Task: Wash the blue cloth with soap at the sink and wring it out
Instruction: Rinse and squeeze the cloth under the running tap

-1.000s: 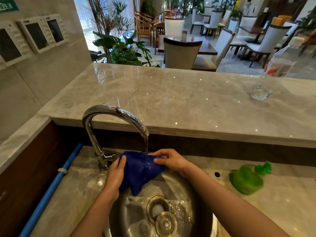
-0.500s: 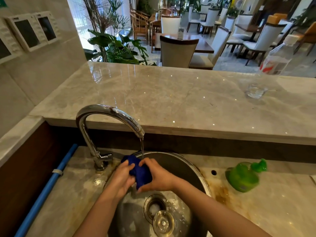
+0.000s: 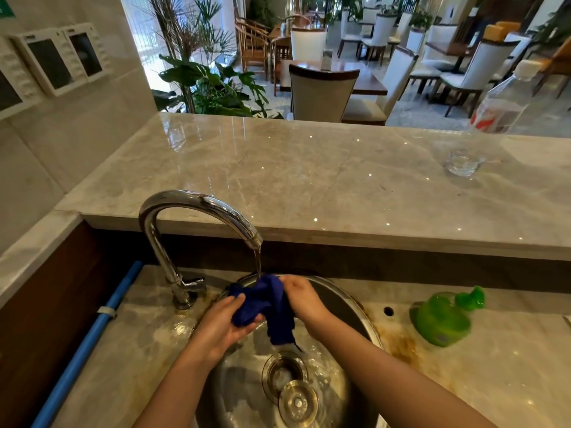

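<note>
The wet blue cloth (image 3: 268, 307) is bunched between both hands over the round steel sink (image 3: 367, 322). My left hand (image 3: 225, 325) grips its left part from below. My right hand (image 3: 301, 299) pinches its upper right part, and a tail of cloth hangs down toward the drain (image 3: 284, 373). A thin stream of water runs from the chrome tap (image 3: 197, 208) onto the top of the cloth. The green soap bottle (image 3: 441, 319) lies on its side on the counter to the right of the sink.
A loose drain stopper (image 3: 298, 403) rests in the basin beside the drain. A blue pipe (image 3: 89, 341) runs along the left. On the raised marble ledge (image 3: 278, 180) stand a glass (image 3: 463, 162) and a plastic bottle (image 3: 506, 100) at the far right.
The cloth went from spread under the tap to balled tight between both hands, and now it is loosened with a tail hanging down. My hands have shifted slightly apart.
</note>
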